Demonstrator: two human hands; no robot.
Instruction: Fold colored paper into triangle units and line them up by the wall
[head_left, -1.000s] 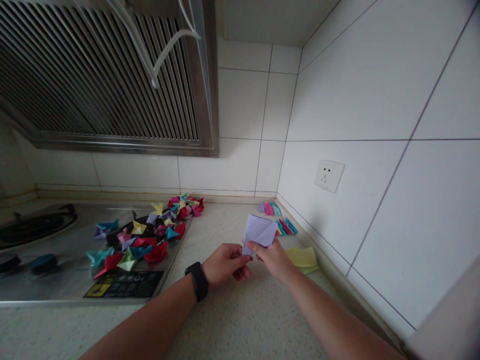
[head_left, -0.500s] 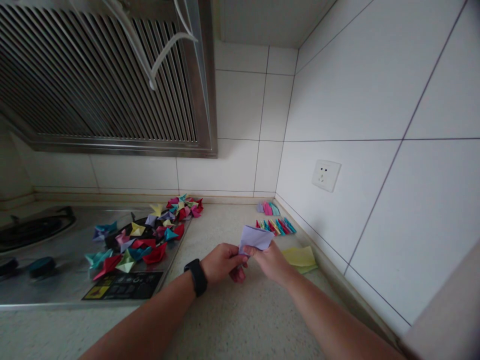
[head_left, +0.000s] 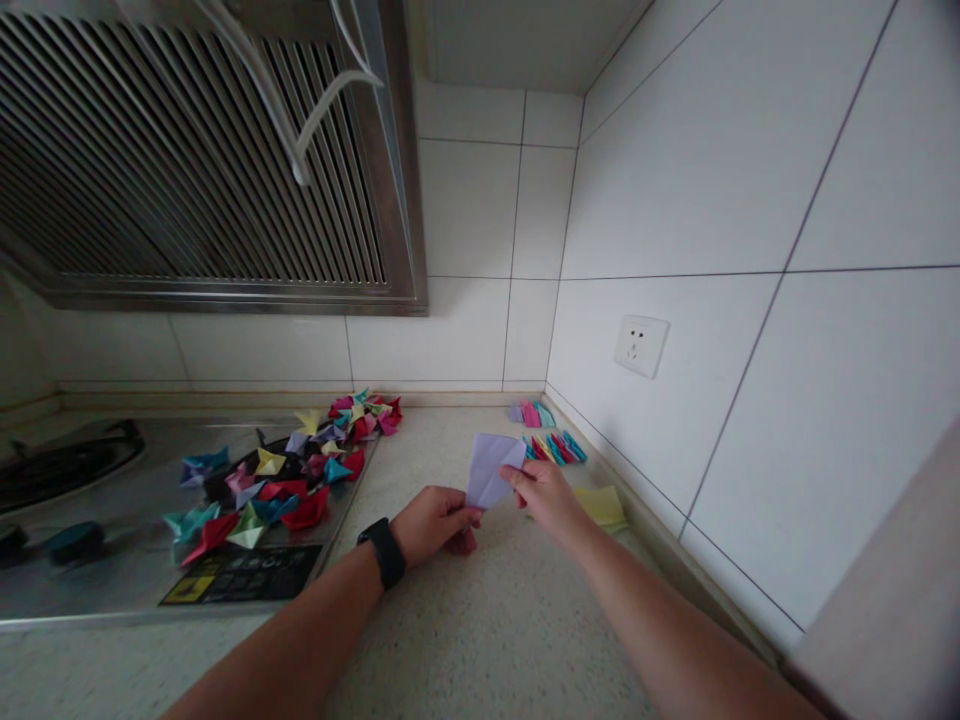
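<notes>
A purple sheet of paper (head_left: 493, 468) is held between both hands above the counter, in the head view. My left hand (head_left: 436, 522), with a black watch on its wrist, pinches the lower left corner. The right edge of the paper is gripped by my right hand (head_left: 541, 492) between thumb and fingers. Behind that hand lies a row of narrow folded papers (head_left: 556, 448) in several colours. Yellow paper (head_left: 601, 507) lies on the counter just beyond my right wrist.
Many folded paper shapes (head_left: 281, 490) are heaped on the steel gas stove (head_left: 97, 590) at the left. A small group of folded papers (head_left: 531, 413) sits near the back corner. The range hood (head_left: 409, 290) hangs above, and a tiled wall bounds the right side.
The purple paper has turned more upright and shows more of its face. My right hand has shifted its grip from the paper's lower part to its right edge. The view has moved slightly.
</notes>
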